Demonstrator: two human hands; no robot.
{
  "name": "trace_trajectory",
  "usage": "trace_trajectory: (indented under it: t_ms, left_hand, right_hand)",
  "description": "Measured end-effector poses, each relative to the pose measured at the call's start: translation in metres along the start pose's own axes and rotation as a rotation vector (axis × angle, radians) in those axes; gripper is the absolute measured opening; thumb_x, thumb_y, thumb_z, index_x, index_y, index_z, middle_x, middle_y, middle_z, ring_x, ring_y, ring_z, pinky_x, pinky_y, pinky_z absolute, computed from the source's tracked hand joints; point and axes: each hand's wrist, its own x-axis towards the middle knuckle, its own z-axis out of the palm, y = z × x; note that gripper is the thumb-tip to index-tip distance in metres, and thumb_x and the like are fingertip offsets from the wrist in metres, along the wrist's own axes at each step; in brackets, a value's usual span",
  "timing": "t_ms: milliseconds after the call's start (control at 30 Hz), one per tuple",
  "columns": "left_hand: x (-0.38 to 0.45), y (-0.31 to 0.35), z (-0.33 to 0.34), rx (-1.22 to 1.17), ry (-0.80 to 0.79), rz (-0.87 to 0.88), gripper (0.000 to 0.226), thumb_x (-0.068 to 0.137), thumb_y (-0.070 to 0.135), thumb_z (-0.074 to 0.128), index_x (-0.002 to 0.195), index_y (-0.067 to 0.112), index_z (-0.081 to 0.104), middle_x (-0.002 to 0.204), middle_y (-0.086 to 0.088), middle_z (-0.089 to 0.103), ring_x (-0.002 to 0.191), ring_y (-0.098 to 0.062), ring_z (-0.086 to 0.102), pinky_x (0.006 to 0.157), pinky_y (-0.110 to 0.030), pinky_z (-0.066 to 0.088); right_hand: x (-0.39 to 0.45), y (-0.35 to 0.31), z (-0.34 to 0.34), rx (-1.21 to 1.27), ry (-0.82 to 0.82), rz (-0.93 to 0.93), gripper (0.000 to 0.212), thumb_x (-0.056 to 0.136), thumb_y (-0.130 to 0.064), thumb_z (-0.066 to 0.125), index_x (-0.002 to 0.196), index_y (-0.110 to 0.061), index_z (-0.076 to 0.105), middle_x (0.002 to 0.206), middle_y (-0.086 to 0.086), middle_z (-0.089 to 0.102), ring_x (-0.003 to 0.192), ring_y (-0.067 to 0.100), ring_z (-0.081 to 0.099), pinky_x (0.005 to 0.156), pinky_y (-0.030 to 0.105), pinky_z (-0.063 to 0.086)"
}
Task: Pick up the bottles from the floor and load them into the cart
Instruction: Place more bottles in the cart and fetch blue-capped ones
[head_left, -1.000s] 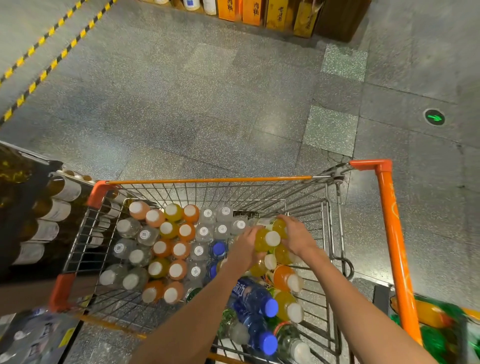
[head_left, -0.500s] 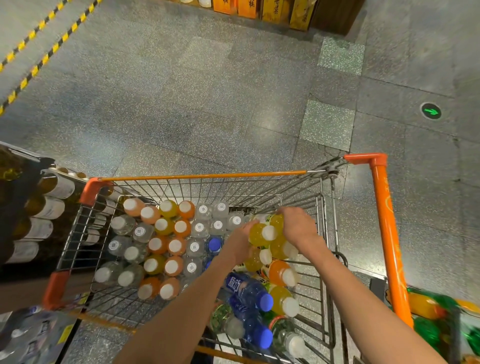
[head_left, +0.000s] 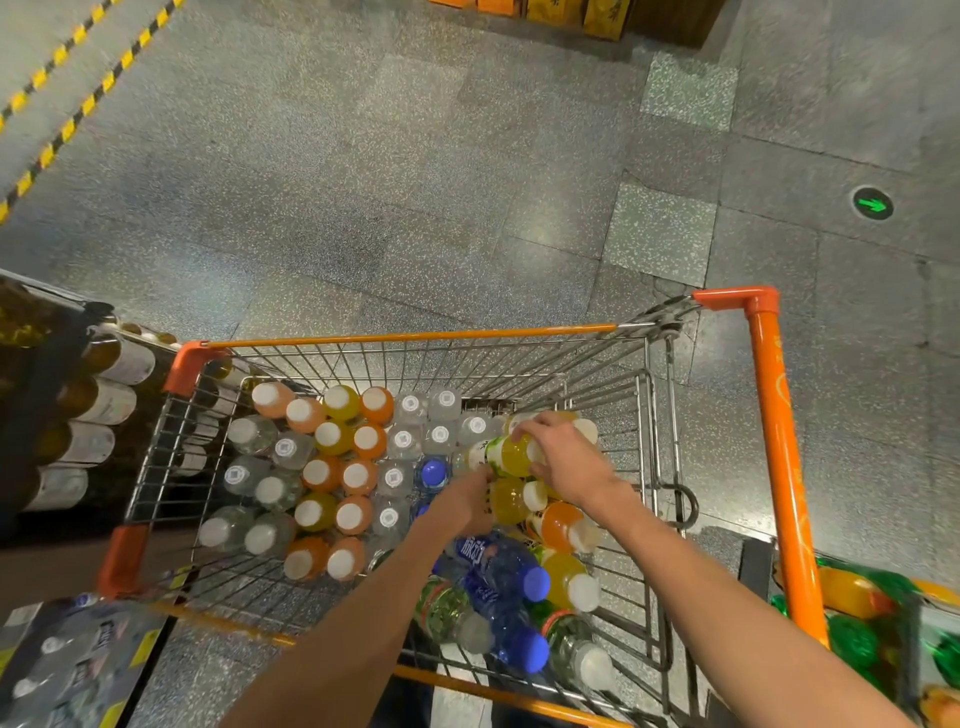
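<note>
Both hands have shifted slightly since the earlier frames: the yellow bottle (head_left: 506, 456) they handle now lies on its side with its cap toward the right hand, atop the pile at the cart's right side. Nearest the viewer, two forearms reach over the cart's orange near rail (head_left: 498, 691). Beneath them lie a clear bottle (head_left: 576, 649), two blue-capped bottles (head_left: 506, 571) and a green-labelled bottle (head_left: 449, 616), all on their sides. Beyond these, a yellow-and-white-capped bottle (head_left: 569, 579) and an orange bottle (head_left: 563, 525) lie with caps pointing right. Left hand (head_left: 467, 499) has its fingers curled at the label end of the yellow bottle; whether it grips that bottle or the one below cannot be told. Right hand (head_left: 566, 457) grasps the yellow bottle at its cap end, fingers curled over the top. Left of the hands, upright bottles (head_left: 332, 467) stand in rows on the cart (head_left: 415, 364) floor, white caps up, orange, yellow and clear, with one blue cap (head_left: 434, 472) just beside the left hand. Outside the cart, dark bottles (head_left: 93, 410) are stacked at left, and green and orange packs (head_left: 857, 613) sit at right past the orange handle (head_left: 779, 452). Farther off, the grey floor (head_left: 415, 208) carries a green arrow marker (head_left: 872, 203) and yellow-black tape (head_left: 67, 124).
</note>
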Motion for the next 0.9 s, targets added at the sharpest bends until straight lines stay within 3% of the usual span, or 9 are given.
trace_trajectory:
  t_ms: [100, 200, 267, 367, 467, 600, 700, 800, 900]
  left_hand:
    - [-0.004, -0.002, 0.010, 0.077, 0.089, 0.024, 0.075, 0.073, 0.012, 0.077, 0.135, 0.018, 0.036, 0.127, -0.007, 0.056, 0.113, -0.031, 0.059, 0.089, -0.046, 0.055]
    - [-0.013, -0.002, 0.014, 0.087, 0.276, 0.127, 0.062, 0.071, 0.009, 0.077, 0.127, 0.021, 0.052, 0.131, 0.003, 0.053, 0.112, -0.023, 0.059, 0.085, -0.043, 0.055]
    - [-0.024, -0.005, 0.014, 0.027, 0.343, 0.199, 0.066, 0.067, 0.007, 0.078, 0.127, 0.024, 0.055, 0.131, 0.007, 0.052, 0.111, -0.020, 0.058, 0.086, -0.041, 0.054]
    - [-0.037, -0.008, 0.018, -0.136, 0.384, 0.316, 0.064, 0.069, 0.001, 0.074, 0.126, 0.026, 0.057, 0.129, 0.012, 0.052, 0.111, -0.012, 0.055, 0.086, -0.032, 0.053]
    - [-0.045, -0.006, 0.021, -0.262, 0.339, 0.341, 0.058, 0.081, -0.006, 0.066, 0.132, 0.019, 0.057, 0.132, 0.018, 0.044, 0.113, -0.002, 0.049, 0.085, -0.020, 0.051]
    - [-0.040, -0.001, 0.025, -0.275, 0.269, 0.256, 0.067, 0.078, -0.011, 0.064, 0.138, 0.013, 0.047, 0.136, -0.003, 0.048, 0.118, -0.016, 0.051, 0.092, -0.026, 0.049]
    - [-0.043, -0.002, 0.022, -0.310, 0.284, 0.186, 0.061, 0.080, -0.014, 0.054, 0.133, 0.014, 0.044, 0.130, -0.006, 0.047, 0.107, -0.018, 0.053, 0.081, -0.023, 0.048]
    - [-0.047, -0.008, 0.022, -0.345, 0.333, 0.131, 0.059, 0.080, -0.019, 0.050, 0.129, 0.014, 0.048, 0.124, -0.001, 0.042, 0.097, -0.009, 0.051, 0.070, -0.008, 0.047]
    - [-0.056, -0.017, 0.016, -0.453, 0.431, 0.048, 0.034, 0.087, -0.005, 0.058, 0.116, 0.013, 0.059, 0.107, -0.006, 0.059, 0.083, -0.007, 0.056, 0.070, -0.012, 0.047]
  right_hand:
    - [-0.001, -0.002, 0.000, 0.055, 0.037, 0.029, 0.044, 0.079, -0.008, 0.081, 0.111, -0.026, 0.057, 0.124, -0.003, 0.052, 0.115, 0.018, 0.052, 0.096, 0.031, 0.047]
    - [-0.001, -0.001, -0.001, 0.133, 0.049, 0.067, 0.042, 0.073, -0.011, 0.086, 0.095, -0.029, 0.055, 0.110, -0.009, 0.050, 0.104, 0.013, 0.051, 0.094, 0.025, 0.046]
    - [-0.001, 0.000, 0.001, 0.175, 0.053, 0.084, 0.043, 0.068, -0.013, 0.089, 0.089, -0.029, 0.056, 0.104, -0.010, 0.049, 0.100, 0.013, 0.052, 0.089, 0.022, 0.043]
    - [0.001, 0.002, 0.001, 0.216, 0.093, 0.115, 0.040, 0.066, -0.015, 0.091, 0.085, -0.029, 0.058, 0.103, -0.011, 0.050, 0.099, 0.012, 0.052, 0.093, 0.031, 0.046]
    - [-0.001, -0.001, 0.000, 0.179, 0.058, 0.139, 0.038, 0.070, -0.018, 0.089, 0.088, -0.026, 0.057, 0.106, -0.007, 0.049, 0.098, 0.015, 0.055, 0.093, 0.034, 0.049]
    - [-0.005, -0.007, 0.002, 0.075, 0.003, 0.101, 0.036, 0.079, -0.020, 0.082, 0.098, -0.027, 0.051, 0.114, -0.001, 0.051, 0.100, 0.021, 0.058, 0.085, 0.031, 0.047]
    - [-0.007, -0.009, -0.001, -0.033, 0.031, 0.080, 0.037, 0.082, -0.024, 0.080, 0.107, -0.026, 0.053, 0.117, -0.001, 0.052, 0.102, 0.020, 0.056, 0.080, 0.027, 0.043]
    - [-0.008, -0.011, -0.003, -0.092, 0.032, 0.060, 0.045, 0.082, -0.032, 0.080, 0.119, -0.023, 0.055, 0.121, 0.002, 0.056, 0.109, 0.023, 0.057, 0.088, 0.033, 0.047]
    - [-0.006, -0.017, -0.008, -0.089, 0.070, 0.033, 0.046, 0.082, -0.036, 0.079, 0.121, -0.022, 0.059, 0.125, 0.003, 0.058, 0.116, 0.026, 0.056, 0.097, 0.037, 0.046]
